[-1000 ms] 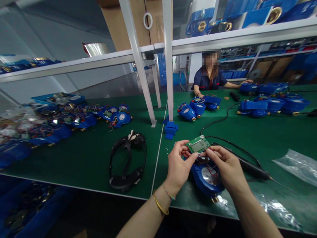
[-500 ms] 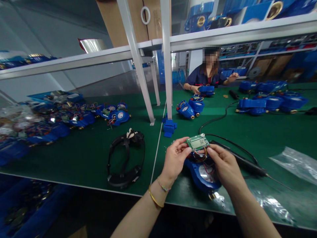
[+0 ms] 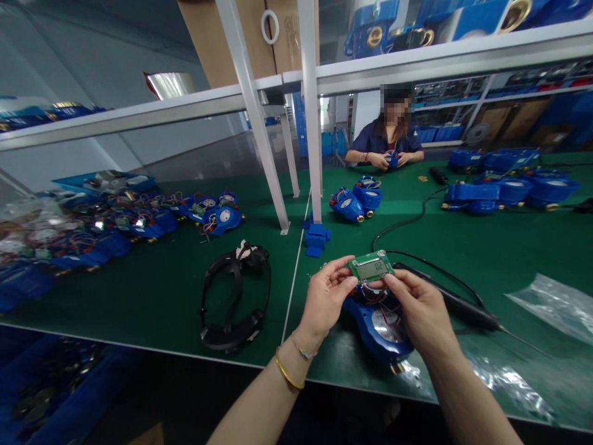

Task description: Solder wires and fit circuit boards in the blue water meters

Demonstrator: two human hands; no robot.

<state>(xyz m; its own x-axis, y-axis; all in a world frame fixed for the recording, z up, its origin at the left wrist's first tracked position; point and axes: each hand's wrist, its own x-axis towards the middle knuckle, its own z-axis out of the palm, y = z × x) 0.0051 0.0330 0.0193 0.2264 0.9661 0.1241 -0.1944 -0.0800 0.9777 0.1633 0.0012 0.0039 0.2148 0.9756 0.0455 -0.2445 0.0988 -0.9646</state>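
Observation:
A small green circuit board with a lit-up digit display is held up between my two hands. My left hand pinches its left edge between thumb and fingers. At its lower right corner, the thumb and fingers of my right hand close on it. Coloured wires run down from the board to a blue water meter. The meter lies on the green bench below, its round dial partly covered by my right hand. A brass fitting shows at the meter's near end.
Right of the meter lies a black electric screwdriver with a long bit and cable, near a clear plastic bag. A black head strap lies left. Shelf posts rise ahead; a co-worker sits opposite. Several meters crowd the left.
The circuit board has tilted slightly in my hands, which stay in nearly the same place. Across the bench, the co-worker's raised hand has come down to the blue meter.

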